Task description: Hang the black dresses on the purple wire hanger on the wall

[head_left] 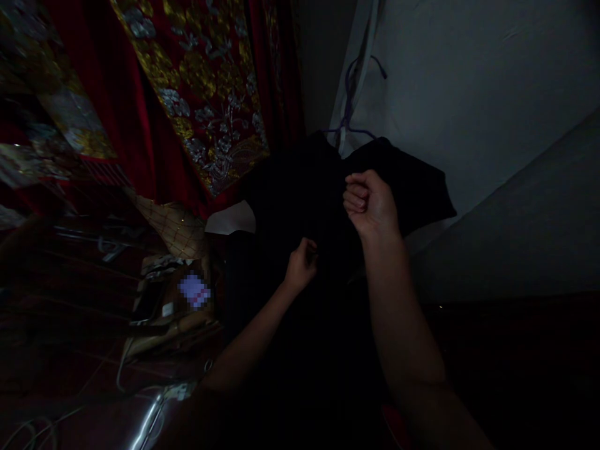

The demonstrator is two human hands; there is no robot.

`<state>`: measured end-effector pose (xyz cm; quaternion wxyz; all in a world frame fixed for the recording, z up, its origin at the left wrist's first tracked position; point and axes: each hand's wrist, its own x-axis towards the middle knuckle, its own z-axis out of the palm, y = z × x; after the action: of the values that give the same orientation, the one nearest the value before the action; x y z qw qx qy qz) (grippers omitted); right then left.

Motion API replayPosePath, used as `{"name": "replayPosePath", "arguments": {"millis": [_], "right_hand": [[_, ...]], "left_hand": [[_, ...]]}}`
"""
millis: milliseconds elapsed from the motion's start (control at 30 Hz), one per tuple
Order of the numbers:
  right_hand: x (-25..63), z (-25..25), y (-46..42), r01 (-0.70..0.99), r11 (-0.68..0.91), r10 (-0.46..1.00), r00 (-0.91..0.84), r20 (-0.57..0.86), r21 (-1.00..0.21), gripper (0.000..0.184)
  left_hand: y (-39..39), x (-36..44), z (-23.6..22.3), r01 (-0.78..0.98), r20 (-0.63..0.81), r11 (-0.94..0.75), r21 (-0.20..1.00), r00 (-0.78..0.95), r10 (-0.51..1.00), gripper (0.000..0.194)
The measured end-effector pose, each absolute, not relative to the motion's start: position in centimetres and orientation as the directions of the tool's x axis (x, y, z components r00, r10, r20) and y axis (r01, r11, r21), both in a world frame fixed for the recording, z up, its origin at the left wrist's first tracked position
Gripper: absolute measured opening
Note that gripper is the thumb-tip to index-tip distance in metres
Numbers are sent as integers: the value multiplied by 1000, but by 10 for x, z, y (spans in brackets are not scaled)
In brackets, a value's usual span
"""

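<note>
A black short-sleeved shirt [290, 187] hangs on a thin purple hanger [347, 103] against the pale wall. Its lower part is lost in darkness. My right hand [372, 203] is at the upper front of the shirt, just below the collar, with its fingers curled and closed on the cloth. Lower and to the left, my left hand [302, 267] is also closed, thumb and fingers pinched together at the shirt front. The exact bit of fabric between the fingertips is too dark to make out.
Red cloth [210, 81] with gold and silver embroidery hangs at the upper left. A pale strap [368, 44] runs down by the hanger. Beneath the cloth, small items lie on a cardboard box [175, 319]. Cables and a lit tube [147, 422] are at lower left.
</note>
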<state>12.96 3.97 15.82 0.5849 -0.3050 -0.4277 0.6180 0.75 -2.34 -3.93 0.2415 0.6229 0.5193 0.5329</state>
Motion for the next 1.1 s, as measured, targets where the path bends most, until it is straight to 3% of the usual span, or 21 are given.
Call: {"name": "replayPosePath", "arguments": {"millis": [233,333,467,567,633,900,1100], "right_hand": [[123,162,21,-463,200,974,-6,228,-863,27],[126,160,15,-410,315,946,62,318,-856,23],[125,155,9,-344,393,916,58,398,-853,21],[123,156,8,-327,417,904,56,424,-848,20],[122,156,11,-315,444,893,77,444,-839,18],[112,118,27,-234,454,890,165,425,-860,19],[117,122,28,-252,378,925,141,352,-891,19]], "left_hand": [[-14,-2,-22,462,314,-267,846,-25,949,29],[-9,-1,23,412,502,-443,796,-42,864,32],[3,3,102,441,819,-717,540,-78,569,31],[12,2,140,479,890,-797,368,66,451,18],[15,1,148,510,897,-799,319,109,428,15],[10,1,133,666,896,-679,308,35,442,13],[11,10,133,663,904,-664,346,-46,426,11]]}}
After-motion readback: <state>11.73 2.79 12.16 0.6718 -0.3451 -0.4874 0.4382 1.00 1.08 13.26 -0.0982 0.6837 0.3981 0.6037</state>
